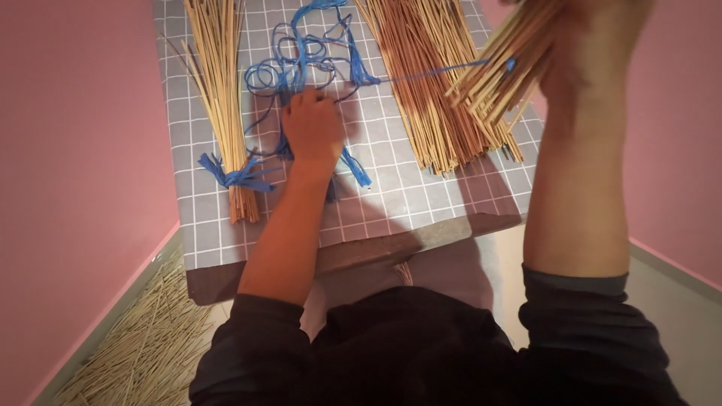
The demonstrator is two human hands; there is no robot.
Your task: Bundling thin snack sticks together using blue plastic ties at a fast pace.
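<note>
A person's left hand (312, 124) presses down on a tangle of blue cord (301, 56) on the counter (391, 203), which is covered in a grey checked cloth; its fingers are curled over the cord. The right hand (594, 53), raised at the upper right, has its fingers closed around a bundle of sticks (504, 71), from which a strand of the cord runs back to the tangle. A tied bundle (222, 98) lies left of the cord, bound low down with a blue knot (237, 177). A loose pile (432, 83) lies between the hands. More sticks (135, 346) litter the floor below left.
</note>
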